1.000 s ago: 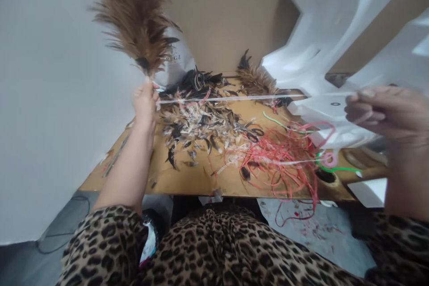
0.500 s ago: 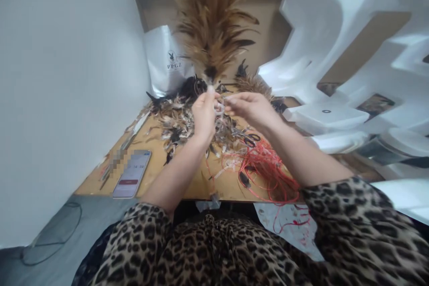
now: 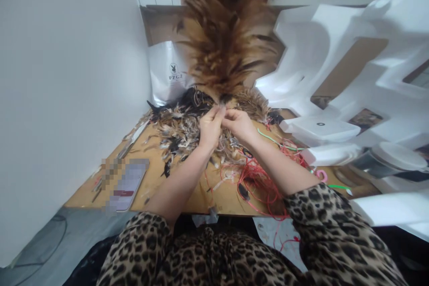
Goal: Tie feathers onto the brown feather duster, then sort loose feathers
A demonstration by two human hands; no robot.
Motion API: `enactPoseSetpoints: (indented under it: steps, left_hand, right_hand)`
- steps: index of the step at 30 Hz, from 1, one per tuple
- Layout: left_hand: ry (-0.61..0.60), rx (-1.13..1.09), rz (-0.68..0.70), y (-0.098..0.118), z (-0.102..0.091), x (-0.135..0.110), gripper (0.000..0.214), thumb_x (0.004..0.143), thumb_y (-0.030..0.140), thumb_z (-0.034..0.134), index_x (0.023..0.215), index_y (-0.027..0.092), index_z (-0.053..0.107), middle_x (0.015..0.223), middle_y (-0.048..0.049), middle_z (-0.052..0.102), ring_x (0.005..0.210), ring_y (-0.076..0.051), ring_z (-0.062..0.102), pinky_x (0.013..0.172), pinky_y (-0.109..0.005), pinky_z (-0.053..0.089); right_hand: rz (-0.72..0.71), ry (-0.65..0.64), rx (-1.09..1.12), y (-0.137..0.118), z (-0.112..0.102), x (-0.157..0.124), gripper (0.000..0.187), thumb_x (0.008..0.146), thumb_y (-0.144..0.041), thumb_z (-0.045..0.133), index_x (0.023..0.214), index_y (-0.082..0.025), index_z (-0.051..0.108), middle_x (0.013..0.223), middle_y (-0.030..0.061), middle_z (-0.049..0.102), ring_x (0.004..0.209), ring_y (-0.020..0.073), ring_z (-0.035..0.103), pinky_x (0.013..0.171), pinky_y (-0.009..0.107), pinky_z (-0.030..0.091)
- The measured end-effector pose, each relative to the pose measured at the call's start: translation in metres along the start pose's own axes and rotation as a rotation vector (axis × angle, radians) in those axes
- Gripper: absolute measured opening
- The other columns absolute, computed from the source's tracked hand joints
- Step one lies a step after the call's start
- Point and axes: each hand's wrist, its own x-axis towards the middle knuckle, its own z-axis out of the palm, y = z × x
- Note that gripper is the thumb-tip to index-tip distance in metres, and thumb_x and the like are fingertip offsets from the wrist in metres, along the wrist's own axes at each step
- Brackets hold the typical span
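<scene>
**Feather bundle pinched at its base, both hands, over the bench**

Step in hand, as read from the view: you work at the quill end of the feather bundle [image 3: 221, 44]. It stands upright, plumes fanning up and away from you, its dark base just above the middle of the bench [image 3: 157, 183].

Left hand [image 3: 209, 127]: grip closed around the base of the bundle, fingers pointing up. Right hand [image 3: 239, 125]: fingertips pinched at the same spot, touching the left hand's fingers. Whether a tie lies between them is too small to tell.

Judgement: the base is the only hold, so further handling calls for a tight pinch that keeps the quills together, and for small finger work close in.

Under and behind your hands: loose feathers [image 3: 177, 132] in a heap. Right of your wrists: a tangle of red cord [image 3: 261, 178], partly hanging over the near edge.

Containers: one white bag [image 3: 169, 73] with a printed logo stands against the back corner, just behind the heap. Contents hidden.
</scene>
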Motion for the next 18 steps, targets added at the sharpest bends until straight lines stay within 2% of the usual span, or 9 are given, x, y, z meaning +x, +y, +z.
enactPoseSetpoints:
  steps: [4,7,9,13,18]
  left_hand:
    - [-0.159,0.369,0.024,-0.022,-0.046,-0.019,0.023,0.074,0.037,0.063,0.068,0.015,0.067,0.070,-0.0014,0.064,0.072,-0.013,0.057,0.073,-0.025,0.044]
    - [-0.249,0.448,-0.079,-0.049,-0.084,-0.047,0.018,0.074,0.031,0.061,0.070,0.015,0.067,0.071,-0.0029,0.066,0.073,-0.015,0.060,0.071,-0.026,0.047]
    - [-0.253,0.456,-0.140,-0.065,-0.101,-0.063,0.013,0.073,0.027,0.061,0.071,0.015,0.066,0.069,-0.0034,0.066,0.073,-0.017,0.061,0.071,-0.028,0.048]
    - [-0.193,0.499,-0.159,-0.079,-0.110,-0.075,0.009,0.071,0.023,0.061,0.073,0.016,0.067,0.074,-0.0055,0.069,0.076,-0.018,0.063,0.075,-0.030,0.050]
    - [-0.175,0.453,-0.156,-0.079,-0.101,-0.072,0.014,0.072,0.022,0.058,0.080,0.015,0.067,0.085,-0.0076,0.070,0.088,-0.021,0.064,0.087,-0.037,0.047]
  right_hand:
    - [0.049,-0.106,-0.248,0.046,0.010,-0.009,0.015,0.068,-0.022,0.056,0.074,-0.013,0.067,0.068,0.0004,0.066,0.069,0.0151,0.059,0.073,0.029,0.047]
    - [0.055,-0.074,-0.483,0.088,0.025,-0.030,0.021,0.066,-0.018,0.058,0.084,-0.013,0.069,0.090,0.0069,0.070,0.086,0.0205,0.062,0.081,0.032,0.047]
    - [0.076,-0.102,-0.668,0.111,0.033,-0.043,0.019,0.067,-0.017,0.059,0.083,-0.015,0.070,0.098,0.0103,0.070,0.096,0.0235,0.061,0.088,0.034,0.045]
    - [0.089,-0.157,-0.818,0.129,0.039,-0.052,0.018,0.075,-0.019,0.053,0.081,-0.019,0.070,0.095,0.0083,0.071,0.096,0.0212,0.062,0.085,0.029,0.046]
    - [0.075,-0.100,-0.695,0.130,0.039,-0.053,0.021,0.076,-0.019,0.050,0.084,-0.017,0.070,0.091,0.0073,0.071,0.089,0.0189,0.063,0.083,0.028,0.046]
